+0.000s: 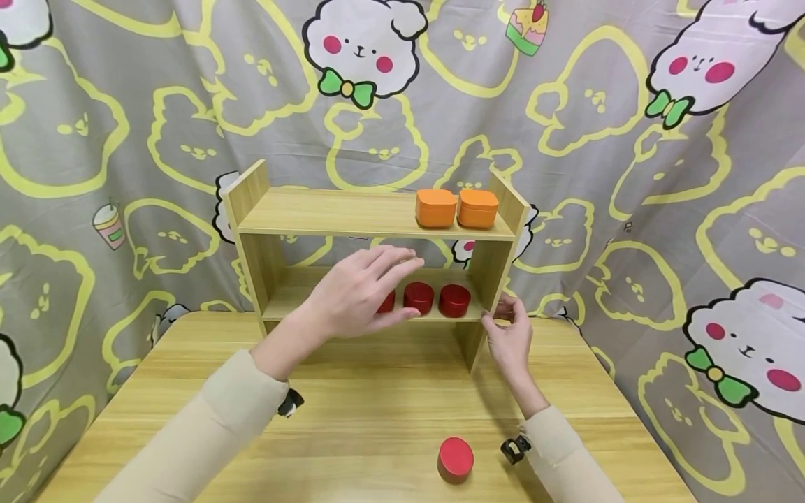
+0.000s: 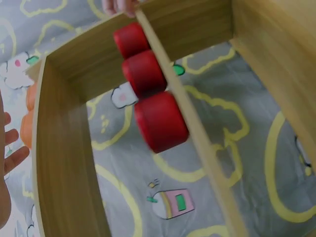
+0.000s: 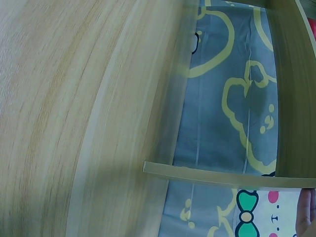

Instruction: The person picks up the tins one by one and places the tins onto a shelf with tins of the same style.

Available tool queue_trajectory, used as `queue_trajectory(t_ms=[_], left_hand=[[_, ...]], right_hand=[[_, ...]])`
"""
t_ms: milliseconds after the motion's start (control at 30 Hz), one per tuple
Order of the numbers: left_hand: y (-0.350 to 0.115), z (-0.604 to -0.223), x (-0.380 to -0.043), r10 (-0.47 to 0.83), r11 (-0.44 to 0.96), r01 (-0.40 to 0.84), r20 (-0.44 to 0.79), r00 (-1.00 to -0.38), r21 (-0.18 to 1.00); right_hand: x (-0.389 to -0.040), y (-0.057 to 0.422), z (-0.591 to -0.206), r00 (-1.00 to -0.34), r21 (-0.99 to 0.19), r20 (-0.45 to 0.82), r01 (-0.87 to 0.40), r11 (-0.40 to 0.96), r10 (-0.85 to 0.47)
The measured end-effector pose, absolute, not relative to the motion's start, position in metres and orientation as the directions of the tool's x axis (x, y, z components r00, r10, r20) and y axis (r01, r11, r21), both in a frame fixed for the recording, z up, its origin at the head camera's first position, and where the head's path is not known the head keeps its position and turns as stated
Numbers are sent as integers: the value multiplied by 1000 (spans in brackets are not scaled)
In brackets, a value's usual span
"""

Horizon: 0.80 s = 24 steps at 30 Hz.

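Three red tins (image 1: 420,298) in a close row on the lower shelf (image 1: 295,293), right half, near its front edge; leftmost is partly behind the left hand (image 1: 358,290) in the head view. Handling guess: squat cylinders, stiff walls, probably light, hard to hurt short of a drop. Smooth shiny finish suggests slippery, so pinch the side wall at mid-height, thumb opposite fingers; avoid lifting by the top rim in case it's a loose lid. Gaps are tight, so middle one wants a front or top approach. Left hand: fingers extended, thumb apart, holding nothing, apart from the tins per the left wrist view. Right hand (image 1: 512,335): thumb at front edge of the right side panel (image 1: 487,272), fingers curled along its outer face; reads as gripping the shelf unit (image 1: 327,209). Unit looks rigid but may skid if bumped; panel edge is a sensible hold. Edges to watch: lower shelf front, upper board overhead, right panel just beside the end tin. Room: bare shelf left of the row, decent headroom, open front. Two orange boxes (image 1: 437,208) up top, right end, could shift if knocked. Fourth red tin (image 1: 455,461) stands on the table (image 1: 352,433), near the right sleeve (image 1: 569,461); mind that forearm.
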<state>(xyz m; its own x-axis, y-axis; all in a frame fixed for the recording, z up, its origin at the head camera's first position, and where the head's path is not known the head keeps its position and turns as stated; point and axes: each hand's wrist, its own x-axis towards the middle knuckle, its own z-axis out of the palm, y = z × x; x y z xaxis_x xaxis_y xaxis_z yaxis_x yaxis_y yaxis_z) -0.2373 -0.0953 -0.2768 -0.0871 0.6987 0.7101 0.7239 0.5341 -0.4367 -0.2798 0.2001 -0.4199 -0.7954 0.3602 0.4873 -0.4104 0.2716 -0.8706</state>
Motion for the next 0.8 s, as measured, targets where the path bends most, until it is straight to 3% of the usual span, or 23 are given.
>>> queue_trajectory(t_ms=[267, 800], left_hand=[[-93, -307, -228, 722, 505, 756, 683, -106, -417], [-79, -367, -200, 795, 523, 772, 533, -290, -360]], right_hand=[[-274, 195, -413, -790, -872, 487, -412, 265, 373], [-255, 187, -393, -799, -871, 488, -421, 252, 352]])
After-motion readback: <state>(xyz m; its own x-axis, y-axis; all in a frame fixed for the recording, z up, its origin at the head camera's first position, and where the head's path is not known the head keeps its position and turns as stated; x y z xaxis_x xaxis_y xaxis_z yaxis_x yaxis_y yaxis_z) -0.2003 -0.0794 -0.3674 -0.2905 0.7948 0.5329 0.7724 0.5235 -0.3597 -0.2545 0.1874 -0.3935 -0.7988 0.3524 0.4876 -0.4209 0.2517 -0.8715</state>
